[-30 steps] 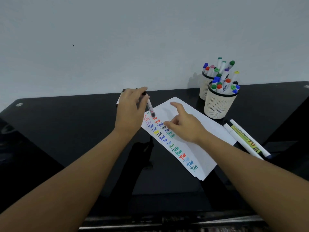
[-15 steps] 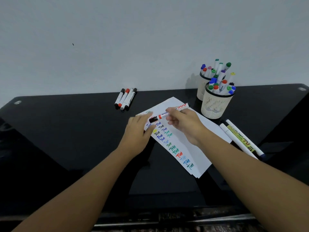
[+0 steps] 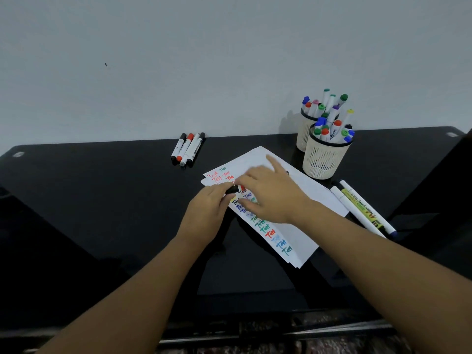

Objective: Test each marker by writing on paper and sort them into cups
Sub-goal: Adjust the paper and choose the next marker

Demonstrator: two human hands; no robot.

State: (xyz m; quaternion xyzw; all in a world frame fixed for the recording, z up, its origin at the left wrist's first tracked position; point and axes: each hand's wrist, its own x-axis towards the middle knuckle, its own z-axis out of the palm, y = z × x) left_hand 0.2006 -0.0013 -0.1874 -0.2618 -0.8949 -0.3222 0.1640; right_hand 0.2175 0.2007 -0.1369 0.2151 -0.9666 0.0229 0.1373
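While over paper [image 3: 304, 195], both hands grip marker [image 3: 236, 189].

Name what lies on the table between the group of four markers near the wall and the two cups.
In the head view, only the far corner of the paper reaches into that stretch between the four markers and the cups; the rest is bare black table.

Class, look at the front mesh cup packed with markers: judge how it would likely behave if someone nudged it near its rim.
The front mesh cup probably tips rather than slides: it is tall, and its markers stick out well above the rim. It looks like light plastic. The table looks glossy, so a low push may slide it.
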